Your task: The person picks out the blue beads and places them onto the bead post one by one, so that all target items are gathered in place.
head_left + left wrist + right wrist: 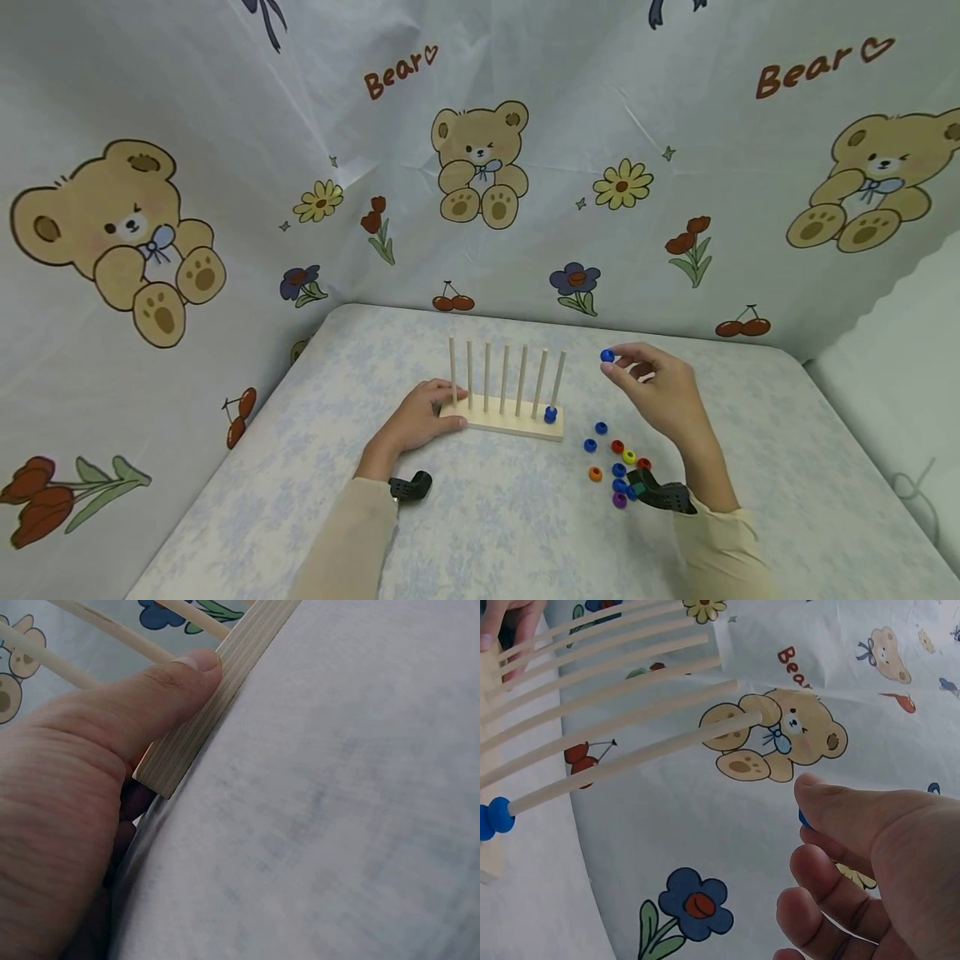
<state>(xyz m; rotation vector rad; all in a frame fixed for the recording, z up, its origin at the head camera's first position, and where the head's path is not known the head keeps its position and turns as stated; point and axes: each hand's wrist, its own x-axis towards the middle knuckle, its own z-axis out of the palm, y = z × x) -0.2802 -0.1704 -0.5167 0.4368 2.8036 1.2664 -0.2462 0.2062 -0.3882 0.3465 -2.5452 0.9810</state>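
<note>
A wooden peg rack point(512, 422) with several upright pegs stands on the table. My left hand point(422, 415) grips the left end of its base, thumb along the front edge and fingers behind. In the left wrist view the thumb presses on the base point(187, 742). Two blue beads point(551, 414) are stacked low on the rightmost peg. My right hand point(660, 387) is raised to the right of the rack, pinching a blue bead point(607, 356) between thumb and forefinger. In the right wrist view the thumb mostly hides that bead point(803, 818), which is apart from the pegs.
Loose beads lie on the table right of the rack: several blue ones, a yellow bead point(629, 457), an orange bead point(595, 474), a purple bead point(619, 500) and two red ones. A bear-print curtain point(555, 92) hangs behind the table.
</note>
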